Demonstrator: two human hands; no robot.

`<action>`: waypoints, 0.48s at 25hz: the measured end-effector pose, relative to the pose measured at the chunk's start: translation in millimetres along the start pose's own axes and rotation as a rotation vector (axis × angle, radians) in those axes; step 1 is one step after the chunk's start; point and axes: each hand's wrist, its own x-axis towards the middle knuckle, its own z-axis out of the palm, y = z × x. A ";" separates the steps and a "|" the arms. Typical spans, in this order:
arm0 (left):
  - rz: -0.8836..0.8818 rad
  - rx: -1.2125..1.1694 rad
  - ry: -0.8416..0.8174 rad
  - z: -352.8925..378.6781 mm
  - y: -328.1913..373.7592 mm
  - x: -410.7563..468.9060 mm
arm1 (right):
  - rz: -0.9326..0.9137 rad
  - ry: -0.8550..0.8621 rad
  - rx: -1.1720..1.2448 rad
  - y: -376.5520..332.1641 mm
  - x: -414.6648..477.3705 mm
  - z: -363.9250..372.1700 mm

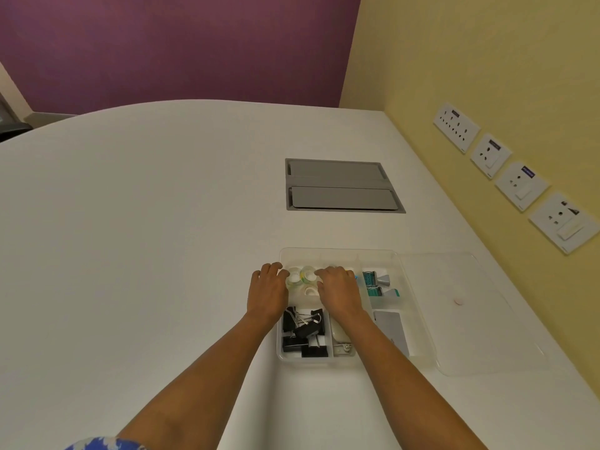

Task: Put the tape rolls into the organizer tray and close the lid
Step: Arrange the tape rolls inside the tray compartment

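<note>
on the white table point(146, 222), toward its right side and close to the yellow wall, sits the clear organizer tray point(337, 254), its long axis running away from the person toward the grey hatch point(341, 185) set into the tabletop. its clear lid point(480, 319) lies open and flat on the table just beside the tray's right edge, long axis parallel to the tray. both hands reach into the middle compartment: the left hand point(267, 292) rests palm down at the tray's left rim, fingers curled toward the tape rolls point(302, 278), and the right hand point(337, 290) lies palm down on the other side of them. whether either hand actually grips a roll cannot be told, as the fingertips blur into the rolls. two rolls stand side by side between the hands and a third white one lies just nearer the person. black binder clips point(303, 332) fill the near left compartment, and teal-and-grey items point(378, 284) lie in the right compartment, pointing sideways.
</note>
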 end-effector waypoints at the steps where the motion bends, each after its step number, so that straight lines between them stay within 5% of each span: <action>1: 0.003 -0.009 -0.006 -1.2 0.9 -3.6 | 0.016 0.005 0.004 2.1 -4.6 -0.9; 12: 0.114 -0.026 -0.022 -4.4 39.5 -23.7 | 0.181 0.061 -0.021 56.7 -48.3 -21.2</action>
